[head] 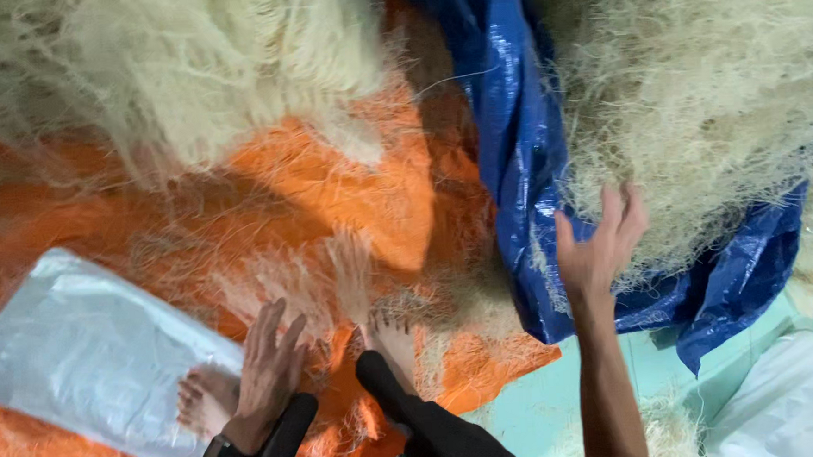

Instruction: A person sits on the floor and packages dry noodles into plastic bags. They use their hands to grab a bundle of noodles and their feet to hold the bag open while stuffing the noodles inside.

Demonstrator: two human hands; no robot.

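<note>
Two bare feet sit at the lower middle of the frame, one on a flat clear plastic bag (88, 352), the only one. The left hand (267, 366) lies flat there, fingers loosely spread, touching the bag's edge. The right hand (600, 241) reaches up, fingers spread, against the pale fibre heap (696, 93) on one blue tarpaulin (523, 157). A second pale fibre pile (166, 65) tops the orange sheet (367, 184).

Floor: pale green surface (528, 415), visible only at lower right.
Orange sheet (348, 180): spread flat over the floor, strewn with loose pale fibre strands.
Blue tarpaulin (514, 149): lies at right, edge overlapping the orange sheet.
Clear plastic bag (79, 352): flat on the orange sheet, lower left.
White bag (791, 403): on the floor, lower right corner.
</note>
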